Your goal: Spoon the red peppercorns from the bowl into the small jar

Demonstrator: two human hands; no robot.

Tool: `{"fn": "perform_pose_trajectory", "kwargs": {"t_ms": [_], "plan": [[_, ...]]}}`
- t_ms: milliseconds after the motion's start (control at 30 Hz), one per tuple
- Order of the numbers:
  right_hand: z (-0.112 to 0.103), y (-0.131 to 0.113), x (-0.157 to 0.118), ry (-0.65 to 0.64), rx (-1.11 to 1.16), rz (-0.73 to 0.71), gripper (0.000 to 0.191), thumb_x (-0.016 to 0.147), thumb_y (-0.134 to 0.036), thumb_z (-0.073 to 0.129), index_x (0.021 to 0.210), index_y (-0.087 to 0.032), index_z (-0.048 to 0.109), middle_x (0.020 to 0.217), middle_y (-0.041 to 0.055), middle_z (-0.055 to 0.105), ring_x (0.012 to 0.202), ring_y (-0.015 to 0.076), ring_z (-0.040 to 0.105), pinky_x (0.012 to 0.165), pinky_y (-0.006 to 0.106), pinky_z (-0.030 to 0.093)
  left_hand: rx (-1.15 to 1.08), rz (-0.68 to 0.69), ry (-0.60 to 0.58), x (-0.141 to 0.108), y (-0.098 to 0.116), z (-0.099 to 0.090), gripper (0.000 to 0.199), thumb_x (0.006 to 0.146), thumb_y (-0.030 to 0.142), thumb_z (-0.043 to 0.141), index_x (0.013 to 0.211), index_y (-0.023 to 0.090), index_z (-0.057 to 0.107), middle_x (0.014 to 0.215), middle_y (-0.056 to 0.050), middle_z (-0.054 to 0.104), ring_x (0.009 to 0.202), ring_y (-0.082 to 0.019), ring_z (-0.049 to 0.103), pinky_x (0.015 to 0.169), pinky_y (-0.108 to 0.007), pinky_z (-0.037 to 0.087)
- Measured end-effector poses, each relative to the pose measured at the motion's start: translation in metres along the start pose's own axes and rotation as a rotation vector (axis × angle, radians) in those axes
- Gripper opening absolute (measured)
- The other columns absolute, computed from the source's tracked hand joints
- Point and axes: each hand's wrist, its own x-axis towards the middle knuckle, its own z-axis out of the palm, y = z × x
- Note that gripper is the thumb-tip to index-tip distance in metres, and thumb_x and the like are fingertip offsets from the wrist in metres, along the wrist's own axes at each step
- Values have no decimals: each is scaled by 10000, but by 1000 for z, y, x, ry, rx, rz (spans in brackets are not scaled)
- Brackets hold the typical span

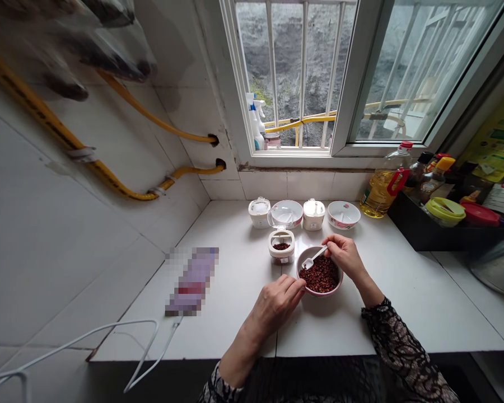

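Note:
My right hand (pixel 346 258) pinches the handle of a small white spoon (pixel 318 255). The spoon's scoop is over a bowl (pixel 324 294) holding dark red grains that look like Sichuan peppercorns (pixel 321 274); a few show at the scoop. At the bowl's near left side, my left hand (pixel 277 299) has its fingers closed on the rim. Just behind and left of the bowl stands a small spice jar (pixel 281 254) with its clear lid raised and similar dark red grains inside.
Two white lidded jars (pixel 259 214) (pixel 313 215) and two patterned bowls (pixel 286 212) (pixel 344 214) line the back. An oil bottle (pixel 378 190) stands beside a black box (pixel 409 224) of condiments. Leftward lie a blurred purple object (pixel 192 282) and a white cable (pixel 155 336).

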Motion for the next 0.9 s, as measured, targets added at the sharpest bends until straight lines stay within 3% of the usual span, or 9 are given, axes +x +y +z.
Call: {"fn": "perform_pose_trajectory", "kwargs": {"t_ms": [100, 200, 367, 467, 533, 700, 800, 900], "plan": [[4, -1, 4, 22, 60, 11, 194, 740, -349, 536, 753, -190, 645, 552, 7, 645, 537, 155, 607, 578, 281, 505, 2, -3, 2, 0, 0, 0, 168, 1043, 204, 401, 1057, 173, 566, 772, -19, 630, 700, -155, 602, 574, -248, 479], [12, -8, 5, 63, 73, -68, 225, 821, -372, 536, 845, -181, 651, 648, 41, 696, 619, 176, 657, 643, 310, 541, 8, -9, 1, 0, 0, 1, 175, 1042, 213, 406, 1053, 174, 576, 758, -17, 622, 692, -151, 595, 569, -244, 479], [29, -22, -5, 112, -168, -411, 203, 946, -293, 477, 986, -200, 652, 862, 82, 755, 817, 221, 700, 874, 415, 523, 21, -5, 4, -1, -1, 3, 172, 1036, 212, 414, 1050, 170, 580, 749, -19, 615, 683, -155, 589, 558, -250, 472], [33, -26, -10, 25, -372, -648, 210, 949, -208, 451, 958, -228, 660, 857, 60, 763, 792, 214, 688, 998, 461, 444, 27, -6, 4, -2, -1, 4, 169, 1035, 212, 414, 1048, 171, 577, 744, -19, 613, 677, -158, 587, 552, -254, 462], [30, -27, -11, 35, -405, -713, 226, 953, -192, 439, 948, -232, 662, 836, 48, 762, 751, 204, 678, 1011, 461, 430, 25, -8, 4, -2, -1, 4, 165, 1036, 208, 414, 1051, 173, 575, 746, -19, 617, 681, -158, 591, 555, -255, 459], [6, -21, -9, 216, -343, -547, 173, 915, -232, 496, 908, -226, 669, 735, 45, 730, 839, 244, 664, 877, 413, 497, 14, -9, -9, -2, -1, 4, 148, 1033, 214, 433, 1070, 175, 571, 761, -17, 622, 696, -156, 601, 572, -250, 475], [-3, -12, -8, 132, -385, -482, 168, 871, -213, 500, 848, -226, 666, 743, 48, 724, 794, 235, 658, 812, 386, 505, 7, -9, -7, -1, -1, 3, 142, 1030, 207, 437, 1065, 172, 570, 770, -21, 623, 701, -159, 603, 571, -251, 480], [1, -5, -9, 34, -473, -522, 176, 857, -180, 489, 808, -223, 653, 776, 49, 738, 751, 215, 651, 880, 409, 473, 5, -1, -2, 0, 0, 1, 152, 1034, 203, 423, 1076, 165, 564, 781, -26, 630, 716, -165, 611, 576, -254, 488]]}}
